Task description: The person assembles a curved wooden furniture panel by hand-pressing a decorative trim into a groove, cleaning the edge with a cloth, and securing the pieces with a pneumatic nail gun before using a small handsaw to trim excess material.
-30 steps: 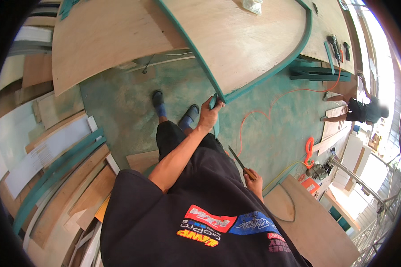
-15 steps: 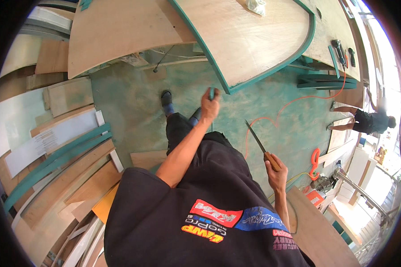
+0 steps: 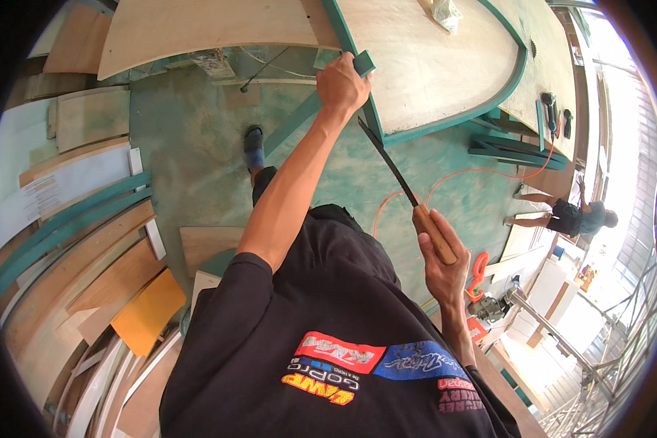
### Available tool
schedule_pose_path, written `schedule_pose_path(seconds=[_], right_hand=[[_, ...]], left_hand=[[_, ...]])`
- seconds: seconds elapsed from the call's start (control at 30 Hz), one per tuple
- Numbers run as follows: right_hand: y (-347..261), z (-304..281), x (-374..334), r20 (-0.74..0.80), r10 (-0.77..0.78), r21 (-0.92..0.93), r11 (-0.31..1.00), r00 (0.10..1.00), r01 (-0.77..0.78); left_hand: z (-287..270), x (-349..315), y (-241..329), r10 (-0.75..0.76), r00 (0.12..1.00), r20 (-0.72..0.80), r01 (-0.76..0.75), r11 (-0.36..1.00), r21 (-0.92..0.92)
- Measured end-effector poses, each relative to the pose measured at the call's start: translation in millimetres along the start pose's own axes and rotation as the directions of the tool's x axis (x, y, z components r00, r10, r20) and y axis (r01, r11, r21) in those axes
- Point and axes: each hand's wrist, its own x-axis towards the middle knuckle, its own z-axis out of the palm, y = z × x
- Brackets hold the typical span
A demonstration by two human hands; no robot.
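Note:
My left hand [image 3: 343, 86] is closed round a green-edged wooden strip [image 3: 296, 122]. The strip slants down to the left, and its upper end sticks out beyond my fingers. This end lies over the green rim of a curved wooden panel [image 3: 431, 80]; whether they touch I cannot tell. In my right hand [image 3: 445, 263] is a narrow handsaw [image 3: 390, 162], gripped by its wooden handle. Its dark, tapering blade points up and left, with the tip close to the panel's green rim and below my left hand.
A pale board [image 3: 219, 29] lies at the far left of the work surface. Power tool [image 3: 548, 109] and orange hose [image 3: 482, 171] are on the right. Board offcuts [image 3: 87, 233] are stacked at left. Another person [image 3: 577, 215] stands at far right.
My left hand has moved forward to the panel's rim, and the strip now slants into view. My right hand has raised the saw, bringing its tip near the rim.

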Motion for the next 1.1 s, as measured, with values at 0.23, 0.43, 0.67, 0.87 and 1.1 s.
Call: schedule_pose_path(seconds=[0.23, 0.43, 0.67, 0.87, 1.1], right_hand=[[17, 26, 27, -0.018, -0.158, 0.049, 0.986, 0.987, 0.159], [35, 40, 29, -0.016, -0.123, 0.063, 0.990, 0.992, 0.124], [32, 13, 9, -0.064, -0.117, 0.012, 0.993, 0.991, 0.118], [49, 52, 42, -0.085, -0.088, 0.093, 0.991, 0.992, 0.096], [57, 55, 37, -0.099, -0.188, 0.114, 0.973, 0.977, 0.199]], left_hand=[[0, 7, 7, -0.108, 0.994, 0.021, 0.106, 0.990, 0.095], [-6, 10, 10, -0.135, 0.985, 0.110, 0.131, 0.990, 0.048], [-7, 10, 10, -0.132, 0.985, 0.112, 0.121, 0.988, 0.101], [-2, 10, 11, -0.105, 0.991, 0.083, 0.094, 0.987, 0.127], [-5, 7, 10, -0.154, 0.986, 0.062, 0.145, 0.980, 0.138]])
